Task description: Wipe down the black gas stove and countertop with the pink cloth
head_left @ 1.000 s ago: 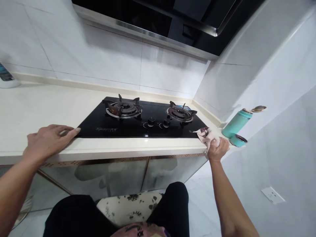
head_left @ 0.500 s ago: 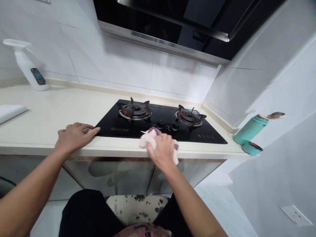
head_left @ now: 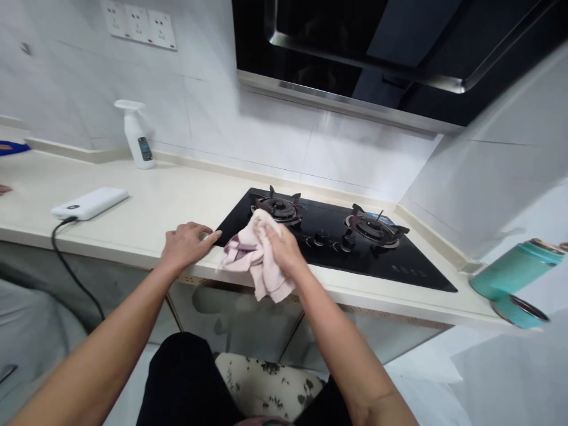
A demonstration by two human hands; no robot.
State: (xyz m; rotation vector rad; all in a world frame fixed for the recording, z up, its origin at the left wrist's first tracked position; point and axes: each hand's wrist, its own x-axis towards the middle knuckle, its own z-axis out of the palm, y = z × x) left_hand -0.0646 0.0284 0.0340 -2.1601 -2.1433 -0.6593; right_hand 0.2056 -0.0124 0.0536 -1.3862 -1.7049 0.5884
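My right hand (head_left: 284,248) grips a pale pink cloth (head_left: 255,257) at the front left corner of the black glass gas hob (head_left: 337,245); part of the cloth hangs over the counter's front edge. My left hand (head_left: 186,244) lies flat on the cream counter (head_left: 146,213), fingers spread, its fingertips touching the hob's left corner beside the cloth. The hob has two burners (head_left: 279,208) and two knobs (head_left: 320,238) in the middle.
A white spray bottle (head_left: 135,135) stands by the back wall at left. A white power bank (head_left: 89,203) with a black cable lies on the counter's left. A teal flask (head_left: 515,269) and its cup (head_left: 519,310) sit at the right end. The range hood (head_left: 377,47) hangs above.
My right hand has swept the cloth leftward along the hob's front edge, from the right corner to the left corner. The view has swung left; my left hand has stayed planted.
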